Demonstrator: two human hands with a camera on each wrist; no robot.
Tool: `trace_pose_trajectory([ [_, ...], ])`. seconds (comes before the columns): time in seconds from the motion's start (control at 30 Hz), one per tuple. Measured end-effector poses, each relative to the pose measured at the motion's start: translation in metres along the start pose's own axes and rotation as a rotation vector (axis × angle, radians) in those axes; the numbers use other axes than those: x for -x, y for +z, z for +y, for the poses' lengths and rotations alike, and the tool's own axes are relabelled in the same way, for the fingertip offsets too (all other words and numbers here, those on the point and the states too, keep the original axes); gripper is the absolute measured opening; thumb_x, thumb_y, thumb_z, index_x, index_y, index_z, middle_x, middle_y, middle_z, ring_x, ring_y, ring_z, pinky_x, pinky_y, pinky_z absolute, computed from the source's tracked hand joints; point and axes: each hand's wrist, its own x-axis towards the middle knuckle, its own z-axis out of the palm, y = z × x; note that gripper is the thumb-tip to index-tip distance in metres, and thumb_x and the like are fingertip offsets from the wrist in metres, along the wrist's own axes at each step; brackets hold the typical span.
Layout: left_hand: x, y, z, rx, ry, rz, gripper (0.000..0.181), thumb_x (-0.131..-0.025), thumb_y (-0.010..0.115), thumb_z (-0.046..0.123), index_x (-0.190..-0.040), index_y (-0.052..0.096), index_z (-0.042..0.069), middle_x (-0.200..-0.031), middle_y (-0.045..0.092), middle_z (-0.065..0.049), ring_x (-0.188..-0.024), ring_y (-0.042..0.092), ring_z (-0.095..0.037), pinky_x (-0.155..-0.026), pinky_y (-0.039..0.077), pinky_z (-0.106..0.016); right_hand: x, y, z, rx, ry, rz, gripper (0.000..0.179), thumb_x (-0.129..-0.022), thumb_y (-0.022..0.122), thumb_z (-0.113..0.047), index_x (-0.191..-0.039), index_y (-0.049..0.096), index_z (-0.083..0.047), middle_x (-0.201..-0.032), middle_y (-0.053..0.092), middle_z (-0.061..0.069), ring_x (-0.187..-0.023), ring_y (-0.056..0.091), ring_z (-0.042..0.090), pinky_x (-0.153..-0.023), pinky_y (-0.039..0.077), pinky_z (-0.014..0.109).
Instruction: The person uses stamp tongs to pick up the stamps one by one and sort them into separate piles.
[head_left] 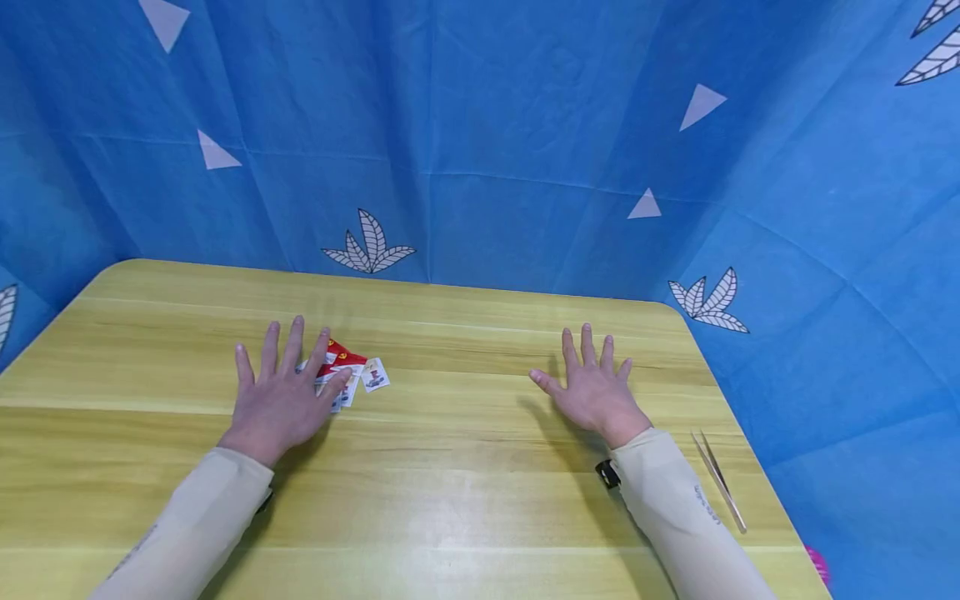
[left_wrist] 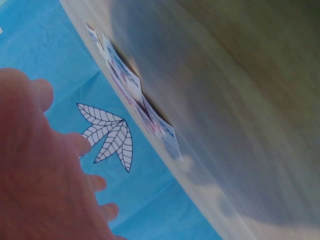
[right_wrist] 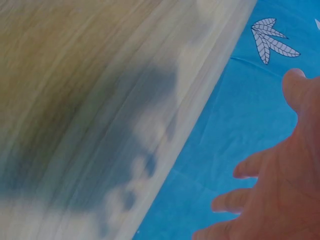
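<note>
Head view: both hands are held palm-down with fingers spread, gripping nothing. The left hand point(head_left: 279, 408) partly covers a cluster of small printed paper pieces point(head_left: 347, 358) (red and white), which lie on the surface point(head_left: 465, 467) beneath its index finger and thumb, toward the right hand point(head_left: 597, 396). The latter is well apart from the cluster; metal tweezers point(head_left: 720, 485) lie beside its sleeve point(head_left: 678, 500).

Left wrist view: the paper pieces overlap on the surface, apart from the raised left hand; some edges lift slightly.

Right wrist view: the right hand, fingers apart, hangs above the surface before the blue curtain point(right_wrist: 200, 140).
</note>
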Motion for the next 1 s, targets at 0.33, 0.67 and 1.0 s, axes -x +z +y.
trace_pose_trajectory([
  [0.33,-0.001,0.000,0.000,0.006,0.034,0.014,0.076,-0.101,0.039,0.052,-0.157,0.014,0.006,-0.161,-0.004,-0.022,-0.143,-0.013,-0.045,-0.108,-0.013,-0.065,0.004,0.000,0.005,-0.022,-0.002,0.013,0.096,-0.093,0.024,-0.075,-0.158,0.005,-0.007,-0.160,-0.007,0.023,-0.141,-0.012,0.049,-0.104,-0.001,0.074],
  [0.67,-0.011,-0.009,0.003,0.123,0.142,0.089,0.054,-0.095,0.063,0.018,-0.139,0.046,-0.009,-0.142,0.042,-0.025,-0.133,0.032,-0.043,-0.110,0.026,-0.058,0.023,-0.013,0.021,-0.187,-0.083,0.194,0.060,-0.098,0.059,-0.033,-0.140,0.045,0.006,-0.136,0.048,0.026,-0.127,0.043,0.043,-0.102,0.036,0.058],
  [1.0,-0.020,-0.007,-0.001,0.278,0.225,0.008,0.031,-0.095,0.060,0.008,-0.124,0.061,-0.005,-0.128,0.055,-0.018,-0.122,0.045,-0.037,-0.104,0.037,-0.055,0.058,-0.033,0.041,-0.278,-0.074,0.193,0.010,-0.094,0.066,-0.014,-0.098,0.065,-0.004,-0.085,0.063,0.001,-0.075,0.057,0.018,-0.068,0.048,0.039],
])
